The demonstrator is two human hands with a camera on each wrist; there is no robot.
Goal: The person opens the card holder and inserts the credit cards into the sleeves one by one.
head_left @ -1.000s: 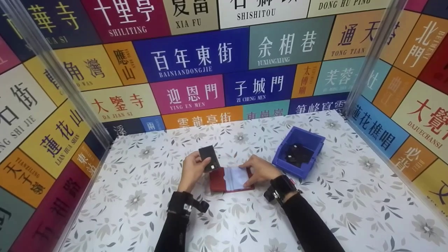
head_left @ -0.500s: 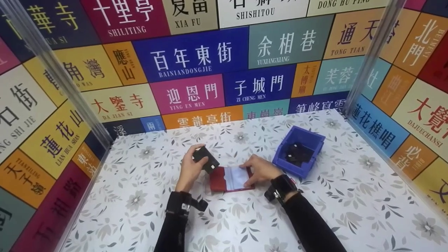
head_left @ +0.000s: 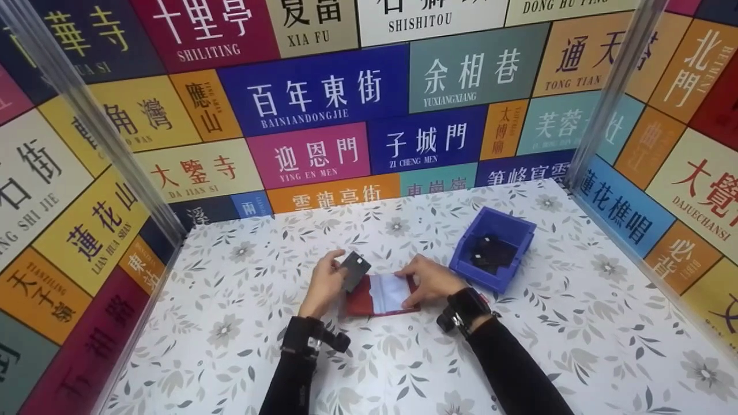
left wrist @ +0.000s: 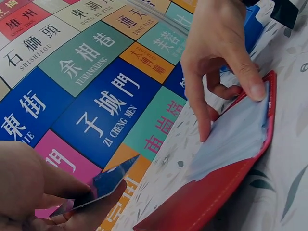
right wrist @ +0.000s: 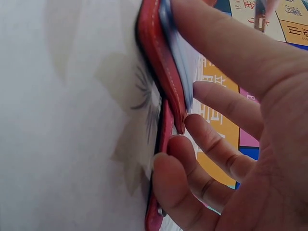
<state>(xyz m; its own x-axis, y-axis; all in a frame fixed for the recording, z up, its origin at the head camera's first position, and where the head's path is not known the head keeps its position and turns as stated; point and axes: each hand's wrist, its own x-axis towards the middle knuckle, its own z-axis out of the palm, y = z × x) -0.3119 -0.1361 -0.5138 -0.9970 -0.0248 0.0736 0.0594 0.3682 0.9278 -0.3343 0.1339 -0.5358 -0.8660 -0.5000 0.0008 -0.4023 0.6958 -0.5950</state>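
A dark bank card (head_left: pixel 356 271) with a pale chip at its upper end is pinched by my left hand (head_left: pixel 324 286). In the left wrist view the card (left wrist: pixel 108 182) appears nearly edge-on between thumb and fingers. In the head view it overlaps the upper left corner of a red card holder (head_left: pixel 362 300), which lies spread on the table with clear plastic sleeves (head_left: pixel 387 293) showing. My right hand (head_left: pixel 435 279) grips the holder's right side, thumb on the sleeves near the lower edge. The right wrist view shows fingers curled at the holder's stitched red edge (right wrist: pixel 166 62).
A blue plastic bin (head_left: pixel 496 251) with several black cards (head_left: pixel 487 253) in it stands right of my right hand. A floral-patterned tabletop (head_left: pixel 369 369) extends all around. Walls covered with coloured name signs (head_left: pixel 323 98) enclose the back and sides.
The left hand has turned the card, so its chip end now points up instead of down. It first drew slightly left, then came back toward the holder. The right hand stays in place.
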